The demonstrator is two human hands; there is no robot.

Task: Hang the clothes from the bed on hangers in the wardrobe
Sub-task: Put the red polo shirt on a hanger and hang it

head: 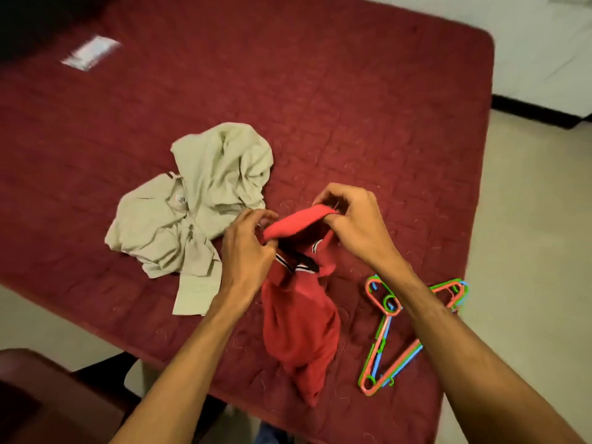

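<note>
Both hands are up on a red polo shirt [299, 318] with a striped collar: left hand [246, 251] and right hand [354, 219] each pinching its upper edge. Crumpled beige shirt [192, 203] lies just left on the maroon quilted bed [352, 107], pile of colourful plastic hangers [389, 334] to the right.

Blurred white sheet [90, 52] on the far left of the bed [352, 91], pale floor [528, 219] right of the bed, black skirting board [538, 112] beyond it, dark brown furniture [48, 395] by the bed's near left corner
</note>
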